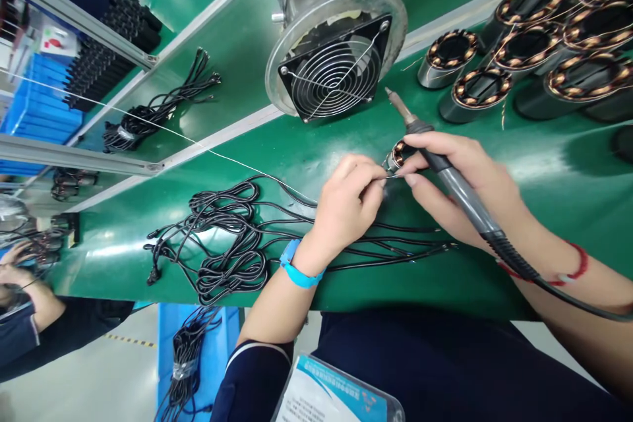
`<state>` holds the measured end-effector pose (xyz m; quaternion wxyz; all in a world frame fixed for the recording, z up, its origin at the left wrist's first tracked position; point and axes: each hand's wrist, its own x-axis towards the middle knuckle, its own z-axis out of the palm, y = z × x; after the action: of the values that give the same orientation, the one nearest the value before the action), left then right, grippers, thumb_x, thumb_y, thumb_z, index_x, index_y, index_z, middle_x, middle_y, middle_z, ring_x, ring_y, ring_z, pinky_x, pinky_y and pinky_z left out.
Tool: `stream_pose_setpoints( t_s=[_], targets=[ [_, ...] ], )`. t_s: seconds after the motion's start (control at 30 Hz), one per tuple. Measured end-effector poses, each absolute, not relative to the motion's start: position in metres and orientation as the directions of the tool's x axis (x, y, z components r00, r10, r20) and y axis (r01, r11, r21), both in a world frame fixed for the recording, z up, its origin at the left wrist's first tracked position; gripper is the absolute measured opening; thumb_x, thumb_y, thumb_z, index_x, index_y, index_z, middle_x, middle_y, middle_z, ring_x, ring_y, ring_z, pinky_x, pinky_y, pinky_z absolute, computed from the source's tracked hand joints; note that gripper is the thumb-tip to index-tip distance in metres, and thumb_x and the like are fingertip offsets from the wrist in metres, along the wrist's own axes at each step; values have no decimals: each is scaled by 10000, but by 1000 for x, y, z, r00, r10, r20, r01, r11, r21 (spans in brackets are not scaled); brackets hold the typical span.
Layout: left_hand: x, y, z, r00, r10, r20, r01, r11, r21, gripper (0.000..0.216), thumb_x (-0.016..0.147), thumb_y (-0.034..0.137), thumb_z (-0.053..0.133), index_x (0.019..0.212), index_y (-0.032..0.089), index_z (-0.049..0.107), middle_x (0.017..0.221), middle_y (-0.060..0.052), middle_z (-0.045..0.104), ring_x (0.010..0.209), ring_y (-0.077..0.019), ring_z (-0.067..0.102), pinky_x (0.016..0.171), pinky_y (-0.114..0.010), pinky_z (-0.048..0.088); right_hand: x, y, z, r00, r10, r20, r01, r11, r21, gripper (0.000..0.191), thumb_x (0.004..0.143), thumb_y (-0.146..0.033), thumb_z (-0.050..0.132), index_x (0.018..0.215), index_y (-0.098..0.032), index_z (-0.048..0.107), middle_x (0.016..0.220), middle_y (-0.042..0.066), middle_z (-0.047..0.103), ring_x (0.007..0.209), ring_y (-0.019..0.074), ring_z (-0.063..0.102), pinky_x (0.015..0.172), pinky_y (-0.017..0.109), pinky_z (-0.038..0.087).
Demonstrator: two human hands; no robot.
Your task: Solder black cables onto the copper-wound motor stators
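Head view, left hand: the left hand point(349, 194) is closed, fingertips pinching a thin wire point(393, 176).
Right hand: the right hand point(482, 175) wraps a soldering iron point(462, 194), with thumb and forefinger brought together at the wire's other end; whether they grip it, I cannot tell.
Wire: in the gap between both hands' fingertips, long axis running sideways from hand to hand; probably light, easily bent, best pinched near its end.
Iron: across the right hand, tip pointing forward and leftward beyond the fingers, cord trailing back along the right forearm; probably light and rigid, its metal tip likely hot, so hold by the grey handle.
Stator: the small wound stator point(398, 153) sits just beyond the fingertips; its copper windings look easily nicked, so take its outer wall.
Cables: black cables point(232, 273) lie coiled left of the left hand, likely supple, their free ends reaching rightward beneath the hands.
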<state>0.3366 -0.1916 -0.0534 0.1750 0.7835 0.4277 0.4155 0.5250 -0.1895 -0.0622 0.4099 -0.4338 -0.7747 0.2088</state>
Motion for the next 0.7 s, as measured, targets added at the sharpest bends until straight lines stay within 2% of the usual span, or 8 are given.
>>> stream_pose_setpoints(
  t_s=[0.13,0.3,0.43,0.57,0.7],
  targets=[
    [338,-192,-55,220,899,379,502,-437,746,190,832,-12,600,800,175,610,835,-10,634,819,-116,614,717,-233,505,536,-184,-63,-407,765,499,515,643,-566,551,938,-144,588,1451,-282,444,1026,28,728,975,250,673,902,424,497],
    [341,-193,-57,165,942,293,462,-336,820,167,830,18,606,783,177,621,825,-6,629,797,-114,601,719,-233,497,533,-177,-69,-357,785,506,566,613,-551,458,967,-177,571,1403,-290,486,958,9,724,910,237,671,853,408,501],
    [345,-195,-58,146,936,322,434,-353,829,150,836,34,621,789,176,630,839,-11,632,814,-115,603,702,-227,488,533,-185,-61,-358,773,524,585,623,-520,482,974,-190,589,1434,-272,468,1005,23,741,945,233,683,865,398,524],
    [346,-195,-60,167,912,375,418,-410,811,154,839,28,630,800,178,633,841,-8,636,809,-111,604,679,-221,482,541,-208,-46,-198,828,524,639,515,-572,461,992,-207,596,1439,-290,522,1032,23,751,946,210,700,871,370,553],
    [347,-196,-64,211,871,443,444,-489,751,153,852,32,626,827,183,627,851,-10,639,825,-117,614,682,-233,483,554,-230,-42,-181,846,502,595,501,-629,355,946,-206,658,1292,-275,611,965,62,730,852,203,692,758,364,572]
  ],
)
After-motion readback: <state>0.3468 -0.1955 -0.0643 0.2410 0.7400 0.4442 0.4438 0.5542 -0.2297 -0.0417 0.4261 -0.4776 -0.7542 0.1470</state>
